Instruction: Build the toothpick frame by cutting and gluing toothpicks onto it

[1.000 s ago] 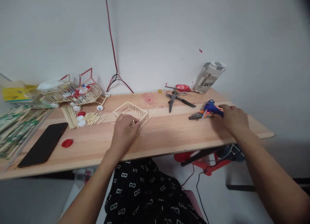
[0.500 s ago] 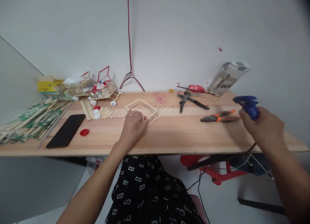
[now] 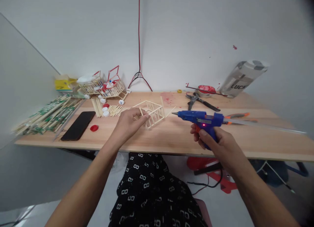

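Observation:
My left hand (image 3: 129, 125) grips the near left corner of a small open frame of thin wooden sticks (image 3: 156, 115), its fingers pinched round one stick. The frame rests tilted on the table, and part of it hides behind my fingers. A blue hot glue gun (image 3: 192, 115) is held in my right hand (image 3: 222, 142), its red light lit and its nozzle pointing left towards the frame, apart from it. From the gun's back end sticks out a long clear glue stick (image 3: 272, 126). One loose stick (image 3: 170, 112) lies by the frame's right side.
Cut sticks (image 3: 97, 107), bottle caps (image 3: 94, 128) and a phone (image 3: 78, 125) lie left, beside bundled skewers (image 3: 52, 115). Two finished stick carts (image 3: 114, 89) stand behind. Black-handled pliers (image 3: 203, 104), orange-handled pliers (image 3: 237, 115), a red-stained dish (image 3: 206, 90) and a can (image 3: 242, 79) are at right.
My right hand has brought the glue gun leftward from the table's right side and turned its nozzle towards the frame. My left hand still holds the frame, now tilted differently.

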Motion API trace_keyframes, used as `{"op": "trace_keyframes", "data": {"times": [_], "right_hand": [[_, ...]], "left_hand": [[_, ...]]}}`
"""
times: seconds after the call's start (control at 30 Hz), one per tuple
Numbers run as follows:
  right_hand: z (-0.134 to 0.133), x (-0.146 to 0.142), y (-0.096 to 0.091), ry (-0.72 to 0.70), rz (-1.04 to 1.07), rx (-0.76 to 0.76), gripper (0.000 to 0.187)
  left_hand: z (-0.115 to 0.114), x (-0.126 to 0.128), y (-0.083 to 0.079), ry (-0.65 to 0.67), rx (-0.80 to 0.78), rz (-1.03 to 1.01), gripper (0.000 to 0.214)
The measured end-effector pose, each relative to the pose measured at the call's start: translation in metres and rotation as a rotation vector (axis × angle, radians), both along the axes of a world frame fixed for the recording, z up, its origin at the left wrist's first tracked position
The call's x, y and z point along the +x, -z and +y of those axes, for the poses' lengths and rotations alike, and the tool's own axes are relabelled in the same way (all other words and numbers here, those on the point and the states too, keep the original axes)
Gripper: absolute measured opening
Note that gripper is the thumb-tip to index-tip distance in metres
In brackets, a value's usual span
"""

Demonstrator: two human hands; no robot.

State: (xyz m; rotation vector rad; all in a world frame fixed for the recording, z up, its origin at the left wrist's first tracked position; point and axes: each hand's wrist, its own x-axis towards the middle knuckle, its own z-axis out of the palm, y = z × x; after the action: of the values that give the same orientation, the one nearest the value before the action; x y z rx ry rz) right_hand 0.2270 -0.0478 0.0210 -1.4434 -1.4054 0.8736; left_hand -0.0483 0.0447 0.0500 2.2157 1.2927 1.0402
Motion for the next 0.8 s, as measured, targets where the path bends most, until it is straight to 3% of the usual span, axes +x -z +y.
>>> {"op": "trace_keyframes", "data": {"times": [0.37,0.8], "right_hand": [[-0.008,-0.019,-0.002,-0.076,-0.148,-0.023,0.036],[-0.006,-0.016,0.002,-0.058,-0.214,0.018,0.038]], "left_hand": [[-0.015,-0.007,-0.039,0.075,-0.111,0.079,0.021],[-0.021,0.0,-0.048,0.124,-0.011,0.105,0.022]]}}
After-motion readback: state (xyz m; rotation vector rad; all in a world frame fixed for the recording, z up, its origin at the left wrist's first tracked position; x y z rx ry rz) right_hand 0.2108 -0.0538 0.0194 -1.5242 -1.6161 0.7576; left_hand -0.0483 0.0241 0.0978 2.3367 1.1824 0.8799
